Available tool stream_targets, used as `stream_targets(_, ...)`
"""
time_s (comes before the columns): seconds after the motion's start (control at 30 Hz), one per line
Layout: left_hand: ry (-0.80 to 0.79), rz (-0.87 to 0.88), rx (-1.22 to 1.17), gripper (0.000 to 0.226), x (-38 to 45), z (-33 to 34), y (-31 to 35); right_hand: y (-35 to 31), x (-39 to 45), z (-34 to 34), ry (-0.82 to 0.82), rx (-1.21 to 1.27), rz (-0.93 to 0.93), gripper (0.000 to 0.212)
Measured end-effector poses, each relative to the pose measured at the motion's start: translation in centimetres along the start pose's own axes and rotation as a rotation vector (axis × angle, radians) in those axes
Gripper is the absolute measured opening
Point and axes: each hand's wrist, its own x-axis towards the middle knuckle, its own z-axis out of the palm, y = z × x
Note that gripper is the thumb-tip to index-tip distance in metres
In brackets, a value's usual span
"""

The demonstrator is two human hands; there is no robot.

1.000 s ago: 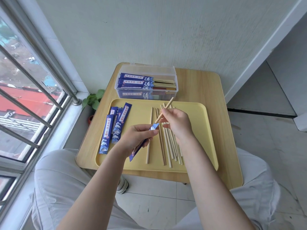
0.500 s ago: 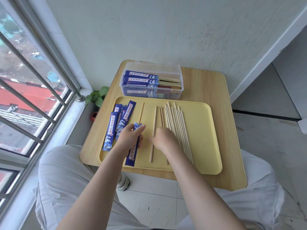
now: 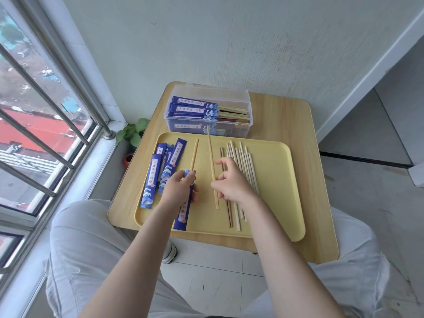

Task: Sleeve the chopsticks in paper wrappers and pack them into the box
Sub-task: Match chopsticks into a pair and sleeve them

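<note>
Wrappers' [image 3: 152, 180] white characters, illegible

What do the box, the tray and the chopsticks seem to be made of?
The box looks like clear plastic: its contents show through the wall. The tray seems matte pale yellow plastic, smooth with rounded corners. The loose chopsticks look like bare bamboo or wood, light tan and unvarnished; which of the two, I cannot tell.

Half a second ago our right hand [image 3: 230, 181] lay low over the bare wooden chopsticks; now we see it pinching one light wooden chopstick [image 3: 212, 166], lifted, its far tip reaching the clear plastic box [image 3: 246, 125]. A second ago that hand was feeding a chopstick into the blue paper wrapper [image 3: 186, 198].
</note>
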Motion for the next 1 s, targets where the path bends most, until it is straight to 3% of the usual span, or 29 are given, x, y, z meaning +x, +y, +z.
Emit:
stream_targets(0.07, 0.005, -0.001, -0.002, 0.029, 0.0, 0.2, 0.1, 0.1, 0.0, -0.4, -0.011, 0.059, -0.006, 0.052)
stream_targets(0.13, -0.01, -0.009, -0.048, 0.03, -0.1, 0.4, 0.1, 0.1, -0.1, -0.8, -0.023, 0.089, -0.025, 0.034)
stream_targets(0.2, -0.058, -0.01, -0.179, 0.031, -0.2, 0.5, 0.3, 0.1, -0.4, -1.0, -0.051, 0.098, -0.05, 0.023)
stream_targets(0.33, -0.176, -0.001, -0.438, 0.031, -0.4, 0.4, 1.2, 0.2, -0.9, -1.0, -0.182, 0.095, -0.049, 0.023)
stream_targets(0.43, -0.157, -0.015, -0.492, 0.023, -0.5, 0.6, 1.7, 0.3, -0.9, -1.3, -0.209, 0.064, -0.067, 0.021)
stream_targets(0.53, -0.105, -0.095, -0.712, 0.02, -0.2, 0.6, 1.8, 0.7, -0.7, -1.9, -0.197, 0.068, -0.112, 0.014)
stream_targets(0.63, -0.059, -0.187, -0.938, 0.014, 0.0, 0.4, 2.0, 1.1, -0.6, -2.4, -0.1, 0.309, -0.132, 0.015)
stream_targets(0.8, -0.082, -0.251, -1.044, 0.004, -0.5, 1.8, 2.9, 0.4, -0.2, -0.6, 0.063, 1.102, -0.091, 0.007)
stream_targets(0.93, -0.138, -0.261, -0.871, 0.008, -1.0, 3.3, 3.5, 0.2, 0.1, 1.0, 0.126, 1.121, -0.016, 0.012)
stream_targets(1.0, -0.178, -0.265, -0.698, 0.026, -1.0, 3.0, 3.3, 0.1, 0.3, 0.3, 0.208, 1.171, -0.027, 0.016)
